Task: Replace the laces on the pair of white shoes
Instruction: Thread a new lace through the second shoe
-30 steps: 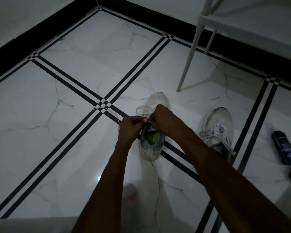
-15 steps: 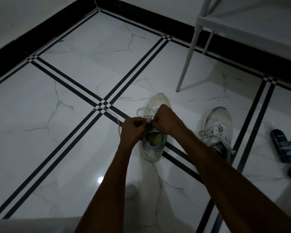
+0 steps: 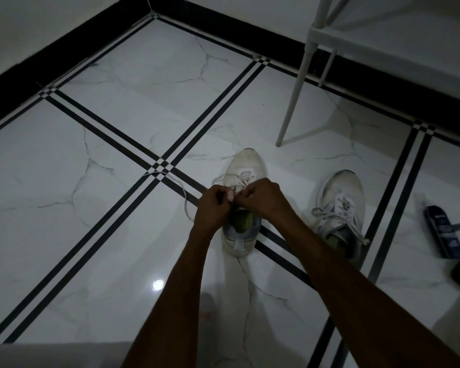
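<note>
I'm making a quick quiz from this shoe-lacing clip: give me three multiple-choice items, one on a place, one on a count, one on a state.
1. Where does the dark blue tube lie?
A. right of both shoes
B. between the shoes
C. under the chair

2. How many white shoes are on the floor?
A. one
B. two
C. three

3. What are the hands doing?
A. resting flat on the floor
B. lifting the shoe
C. pinching the lace over the shoe

Answers: 1 A, it lies past the right shoe at the frame's right edge. 2 B, the left shoe and the right shoe. 3 C, left hand and right hand meet on the lace.
</note>
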Demonstrator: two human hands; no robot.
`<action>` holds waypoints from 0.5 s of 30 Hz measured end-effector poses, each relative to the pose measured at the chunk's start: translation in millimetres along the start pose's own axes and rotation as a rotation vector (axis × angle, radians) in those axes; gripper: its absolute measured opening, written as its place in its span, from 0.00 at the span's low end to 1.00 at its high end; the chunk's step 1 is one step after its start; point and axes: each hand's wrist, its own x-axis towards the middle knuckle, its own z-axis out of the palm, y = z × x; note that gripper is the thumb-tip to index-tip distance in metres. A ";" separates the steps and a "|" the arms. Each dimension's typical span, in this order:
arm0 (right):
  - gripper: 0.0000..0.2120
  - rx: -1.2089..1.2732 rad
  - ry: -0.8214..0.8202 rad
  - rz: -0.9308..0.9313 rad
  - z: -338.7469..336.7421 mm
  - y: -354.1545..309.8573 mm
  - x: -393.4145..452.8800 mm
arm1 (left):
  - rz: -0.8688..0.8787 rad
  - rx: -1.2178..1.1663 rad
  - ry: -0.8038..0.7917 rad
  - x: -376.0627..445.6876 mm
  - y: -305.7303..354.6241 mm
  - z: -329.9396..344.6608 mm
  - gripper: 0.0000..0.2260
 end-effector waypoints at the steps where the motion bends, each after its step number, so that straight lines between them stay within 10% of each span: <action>1: 0.18 0.004 -0.004 0.016 1.3 1.1 1.0 | -0.006 0.001 0.001 -0.8 0.9 0.2 0.05; 7: 0.12 0.097 0.051 0.154 7.1 -1.8 3.0 | -0.064 -0.006 0.001 -4.9 -6.8 -7.3 0.07; 12: 0.14 0.129 0.043 0.157 3.6 0.9 0.7 | -0.556 -0.045 0.510 -7.1 -35.3 -51.6 0.14; 15: 0.14 0.133 0.019 0.154 2.6 0.2 2.2 | -0.371 0.140 0.624 -15.7 -37.2 -59.5 0.11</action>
